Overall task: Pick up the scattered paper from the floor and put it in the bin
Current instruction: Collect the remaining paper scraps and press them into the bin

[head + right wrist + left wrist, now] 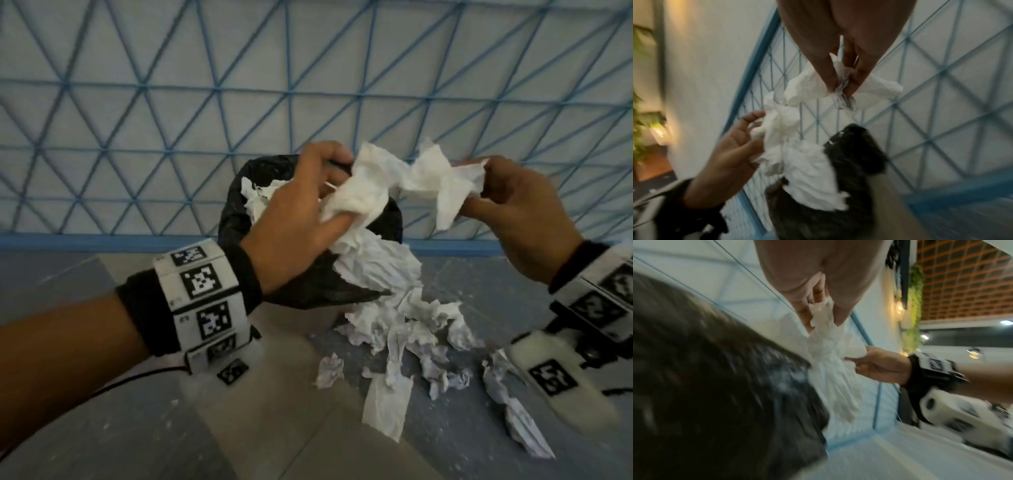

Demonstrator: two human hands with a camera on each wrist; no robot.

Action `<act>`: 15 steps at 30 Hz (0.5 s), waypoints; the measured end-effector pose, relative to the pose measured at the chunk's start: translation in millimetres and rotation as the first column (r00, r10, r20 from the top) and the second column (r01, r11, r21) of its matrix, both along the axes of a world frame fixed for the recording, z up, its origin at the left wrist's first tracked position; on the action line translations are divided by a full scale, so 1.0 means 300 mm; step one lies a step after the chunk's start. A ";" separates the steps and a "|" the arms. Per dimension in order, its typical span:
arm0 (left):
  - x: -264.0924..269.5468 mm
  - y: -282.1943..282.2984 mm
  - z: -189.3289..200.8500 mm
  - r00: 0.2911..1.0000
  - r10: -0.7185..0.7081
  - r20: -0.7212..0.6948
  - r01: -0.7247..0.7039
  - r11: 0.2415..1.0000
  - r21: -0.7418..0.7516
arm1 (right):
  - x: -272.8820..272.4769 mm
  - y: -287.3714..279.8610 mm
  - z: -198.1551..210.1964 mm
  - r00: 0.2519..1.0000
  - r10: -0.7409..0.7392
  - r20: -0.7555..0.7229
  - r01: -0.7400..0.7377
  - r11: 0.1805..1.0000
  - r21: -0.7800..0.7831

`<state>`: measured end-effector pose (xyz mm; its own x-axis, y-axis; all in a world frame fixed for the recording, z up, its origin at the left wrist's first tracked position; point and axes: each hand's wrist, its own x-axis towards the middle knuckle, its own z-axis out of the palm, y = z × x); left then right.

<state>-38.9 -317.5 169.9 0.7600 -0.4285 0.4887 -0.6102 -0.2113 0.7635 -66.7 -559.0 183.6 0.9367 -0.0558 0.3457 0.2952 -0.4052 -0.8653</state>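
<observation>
Wall point(171, 85): pale panel, blue triangular lattice, blue base rail point(102, 236). Floor point(137, 428): grey-beige, white-speckled. Greenery point(915, 305) with warm lamps point(899, 308); brown gridded ceiling point(962, 280).

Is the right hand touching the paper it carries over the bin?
Touching. The right wrist view shows the right hand pinching the white paper between its fingers.

Paper point(404, 346) before bin point(236, 205)
</observation>
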 end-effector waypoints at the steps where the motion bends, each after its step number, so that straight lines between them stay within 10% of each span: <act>1: 0.035 0.024 0.022 0.997 0.075 0.002 -0.075 0.997 0.000 | 0.027 0.044 0.019 0.999 0.011 0.034 -0.012 1.000 0.021; 4: 0.116 0.087 0.021 0.969 0.247 0.007 -0.236 0.921 0.309 | 0.097 0.197 0.038 0.998 0.016 0.062 0.000 0.966 -0.259; 8: 0.155 0.099 -0.043 0.967 0.202 0.157 -0.252 0.644 0.723 | 0.169 0.350 -0.016 0.983 0.151 -0.106 -0.179 0.648 -0.740; 11: 0.191 0.076 -0.033 0.951 0.229 0.207 -0.287 0.409 0.866 | 0.219 0.409 -0.044 0.960 0.158 -0.233 -0.281 0.473 -0.835; 15: 0.240 0.045 -0.013 0.953 0.249 0.173 -0.247 0.309 0.918 | 0.312 0.436 -0.051 0.939 0.045 -0.341 -0.333 0.371 -0.867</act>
